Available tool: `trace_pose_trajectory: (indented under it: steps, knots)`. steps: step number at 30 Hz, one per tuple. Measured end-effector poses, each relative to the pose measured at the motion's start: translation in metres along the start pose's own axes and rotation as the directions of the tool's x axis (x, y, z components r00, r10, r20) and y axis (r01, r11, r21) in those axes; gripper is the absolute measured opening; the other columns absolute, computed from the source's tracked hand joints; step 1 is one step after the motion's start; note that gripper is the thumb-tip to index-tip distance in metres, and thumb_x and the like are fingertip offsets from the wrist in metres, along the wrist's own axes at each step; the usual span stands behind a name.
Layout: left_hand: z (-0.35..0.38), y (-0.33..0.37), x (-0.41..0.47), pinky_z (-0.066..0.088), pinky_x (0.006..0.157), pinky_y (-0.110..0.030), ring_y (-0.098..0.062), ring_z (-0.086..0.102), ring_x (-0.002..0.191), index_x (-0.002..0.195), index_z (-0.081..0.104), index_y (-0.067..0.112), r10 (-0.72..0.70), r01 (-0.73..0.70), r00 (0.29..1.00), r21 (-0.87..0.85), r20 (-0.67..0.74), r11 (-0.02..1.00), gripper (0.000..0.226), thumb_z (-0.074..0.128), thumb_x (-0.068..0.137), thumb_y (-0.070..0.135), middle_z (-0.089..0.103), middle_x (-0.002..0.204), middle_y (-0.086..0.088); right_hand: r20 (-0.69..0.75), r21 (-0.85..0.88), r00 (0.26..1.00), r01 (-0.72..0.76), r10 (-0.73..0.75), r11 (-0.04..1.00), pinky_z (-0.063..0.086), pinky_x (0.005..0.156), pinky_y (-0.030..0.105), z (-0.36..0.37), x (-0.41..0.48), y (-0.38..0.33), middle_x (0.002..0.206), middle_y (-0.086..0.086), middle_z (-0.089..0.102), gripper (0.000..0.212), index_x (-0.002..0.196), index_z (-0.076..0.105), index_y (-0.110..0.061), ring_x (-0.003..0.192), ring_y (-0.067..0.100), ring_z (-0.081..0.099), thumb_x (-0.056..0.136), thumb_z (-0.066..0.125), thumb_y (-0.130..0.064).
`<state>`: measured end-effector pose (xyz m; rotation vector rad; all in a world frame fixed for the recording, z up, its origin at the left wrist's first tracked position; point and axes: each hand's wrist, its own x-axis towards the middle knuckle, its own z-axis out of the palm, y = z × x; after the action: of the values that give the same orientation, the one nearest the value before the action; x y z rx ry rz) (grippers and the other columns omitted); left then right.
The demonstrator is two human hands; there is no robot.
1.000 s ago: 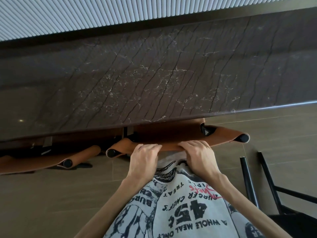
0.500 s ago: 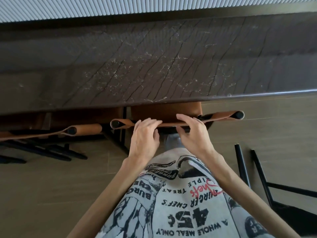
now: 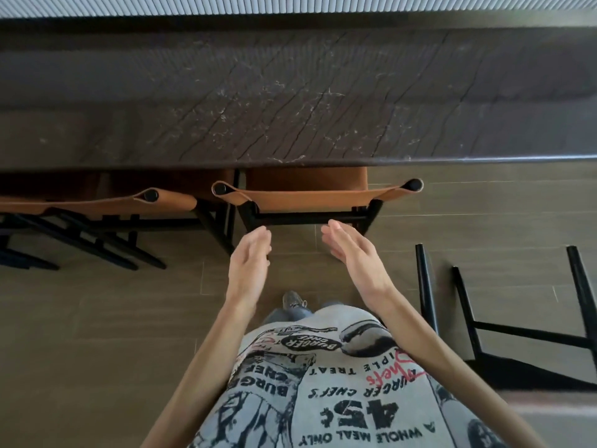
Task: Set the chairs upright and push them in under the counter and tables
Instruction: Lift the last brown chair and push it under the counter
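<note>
A chair with a tan leather back (image 3: 310,197) and black frame stands upright, its seat tucked under the dark marble counter (image 3: 290,101). My left hand (image 3: 250,257) and my right hand (image 3: 349,250) hover just in front of its back rail, fingers relaxed and holding nothing, palms facing each other. A second tan chair (image 3: 129,202) stands upright to the left, also partly under the counter. At the right a black-framed chair (image 3: 504,318) lies tipped over on the floor with its legs pointing toward the counter.
The floor is brown wood-look tile (image 3: 80,318). A ribbed pale wall panel (image 3: 290,4) runs behind the counter. My printed shirt fills the bottom of the view, and one shoe (image 3: 292,300) shows below the hands.
Both hands have let go of the tan chair's back and pulled away from it. The view has drawn back, and the chair now sits further under the counter.
</note>
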<state>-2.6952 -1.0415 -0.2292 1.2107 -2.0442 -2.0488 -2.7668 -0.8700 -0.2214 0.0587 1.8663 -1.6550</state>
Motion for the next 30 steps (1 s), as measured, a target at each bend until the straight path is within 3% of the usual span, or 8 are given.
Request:
trace_pose_trajectory:
  steps: [4, 7, 22, 30]
  knots:
    - [0.013, -0.019, -0.047, 0.046, 0.103, -0.039, -0.009, 0.059, 0.114, 0.127, 0.057, 0.028, -0.052, 0.051, 0.999, -0.125, -0.004, 0.991, 0.037, 0.051, 0.094, 0.043, 0.061, 0.127, 0.006, 0.029, 0.044, 1.000, 0.004, -0.006, 0.999, 0.037, 0.110, 0.037, -0.023, -0.044, 0.018, 0.127, -0.013, 0.061, 0.050, 0.118, 0.057, -0.039, 0.119, 0.001, 0.055, 0.081, 0.046, -0.071]
    - [0.025, -0.036, -0.090, 0.047, 0.102, -0.039, -0.009, 0.060, 0.114, 0.131, 0.056, 0.025, -0.063, 0.062, 0.998, -0.149, -0.005, 0.987, 0.042, 0.050, 0.095, 0.045, 0.062, 0.126, 0.006, 0.027, 0.094, 1.000, -0.011, 0.008, 0.996, 0.038, 0.109, 0.038, -0.040, -0.081, 0.037, 0.127, -0.011, 0.062, 0.046, 0.112, 0.059, -0.037, 0.119, 0.002, 0.055, 0.082, 0.047, -0.070]
    - [0.052, -0.126, -0.319, 0.044, 0.105, -0.043, -0.014, 0.060, 0.117, 0.133, 0.052, 0.023, -0.107, 0.109, 0.994, -0.195, 0.023, 0.975, 0.040, 0.043, 0.100, 0.043, 0.060, 0.131, 0.002, 0.081, 0.175, 0.995, -0.075, 0.061, 0.982, 0.037, 0.109, 0.036, -0.097, -0.279, 0.139, 0.133, -0.008, 0.059, 0.078, 0.140, 0.047, -0.018, 0.120, 0.004, 0.056, 0.081, 0.049, -0.071]
    - [0.031, -0.174, -0.399, 0.044, 0.105, -0.044, -0.015, 0.060, 0.117, 0.136, 0.051, 0.022, -0.078, 0.081, 0.997, -0.171, 0.026, 0.982, 0.044, 0.044, 0.099, 0.045, 0.060, 0.132, 0.002, 0.087, 0.190, 0.996, -0.048, 0.032, 0.981, 0.037, 0.108, 0.034, -0.082, -0.365, 0.188, 0.133, -0.010, 0.059, 0.072, 0.135, 0.050, -0.024, 0.120, 0.002, 0.055, 0.082, 0.047, -0.073]
